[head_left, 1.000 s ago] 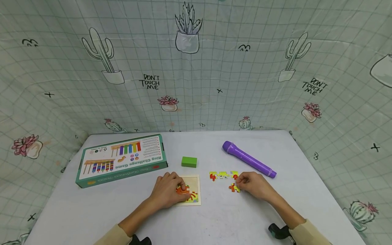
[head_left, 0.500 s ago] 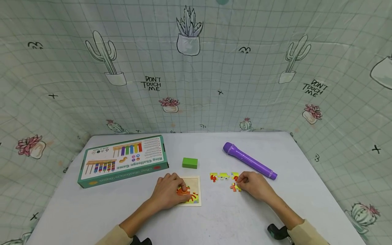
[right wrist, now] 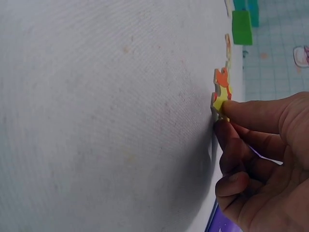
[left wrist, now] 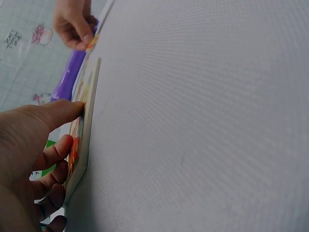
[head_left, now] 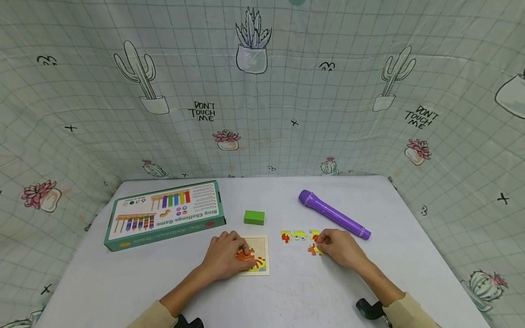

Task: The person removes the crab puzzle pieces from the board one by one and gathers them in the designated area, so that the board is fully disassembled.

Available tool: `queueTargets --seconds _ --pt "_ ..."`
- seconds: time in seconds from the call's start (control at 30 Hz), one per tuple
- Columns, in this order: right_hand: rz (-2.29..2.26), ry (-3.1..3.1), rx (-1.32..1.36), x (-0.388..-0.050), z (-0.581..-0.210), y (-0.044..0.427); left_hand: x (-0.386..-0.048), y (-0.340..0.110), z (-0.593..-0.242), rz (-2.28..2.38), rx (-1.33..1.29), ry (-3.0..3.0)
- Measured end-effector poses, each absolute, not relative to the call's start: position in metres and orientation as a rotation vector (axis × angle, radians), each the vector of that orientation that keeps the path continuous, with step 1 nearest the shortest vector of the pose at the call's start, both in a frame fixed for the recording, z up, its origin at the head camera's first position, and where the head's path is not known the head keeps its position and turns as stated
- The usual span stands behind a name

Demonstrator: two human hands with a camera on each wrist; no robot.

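Observation:
My right hand (head_left: 341,248) pinches a yellow and orange puzzle piece (right wrist: 221,92) between thumb and fingertips, just off the table in the right wrist view. Close behind it lie several loose puzzle pieces (head_left: 300,234) in a row. My left hand (head_left: 224,256) rests over the left part of a square wooden puzzle board (head_left: 260,241). In the left wrist view its thumb lies out straight with the tip on the board, and the loosely bent fingers touch the surface. Orange and yellow pieces fill the board's lower part; the hand hides its left side.
A green block (head_left: 254,217) lies behind the puzzle board. The Ring Challenge Game box (head_left: 166,215) lies flat at the back left. A purple toy microphone (head_left: 334,214) lies diagonally behind my right hand. A patterned cloth (head_left: 262,100) rises behind the table.
The puzzle piece in my right hand has turned a little in the fingertips, so its orange part now faces left. My left hand keeps its place on the puzzle board.

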State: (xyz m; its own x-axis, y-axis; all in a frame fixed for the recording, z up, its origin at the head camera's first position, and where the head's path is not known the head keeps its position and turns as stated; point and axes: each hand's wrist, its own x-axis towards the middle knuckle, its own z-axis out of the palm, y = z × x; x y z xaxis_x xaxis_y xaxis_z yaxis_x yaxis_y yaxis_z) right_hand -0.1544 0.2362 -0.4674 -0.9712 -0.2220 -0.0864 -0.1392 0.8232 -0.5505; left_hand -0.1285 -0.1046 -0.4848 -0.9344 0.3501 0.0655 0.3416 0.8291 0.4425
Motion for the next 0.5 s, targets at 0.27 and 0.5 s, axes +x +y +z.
queueTargets --seconds 0.27,0.5 --pt "-0.824 2.857 -0.247 -0.1560 -0.4678 0.2377 -0.1284 -0.1049 -0.4851 0.720 0.560 2.983" --pt "-0.829 2.870 -0.302 -0.1583 -0.4701 0.2399 -0.1300 -0.1052 -0.4855 0.699 0.556 2.982"
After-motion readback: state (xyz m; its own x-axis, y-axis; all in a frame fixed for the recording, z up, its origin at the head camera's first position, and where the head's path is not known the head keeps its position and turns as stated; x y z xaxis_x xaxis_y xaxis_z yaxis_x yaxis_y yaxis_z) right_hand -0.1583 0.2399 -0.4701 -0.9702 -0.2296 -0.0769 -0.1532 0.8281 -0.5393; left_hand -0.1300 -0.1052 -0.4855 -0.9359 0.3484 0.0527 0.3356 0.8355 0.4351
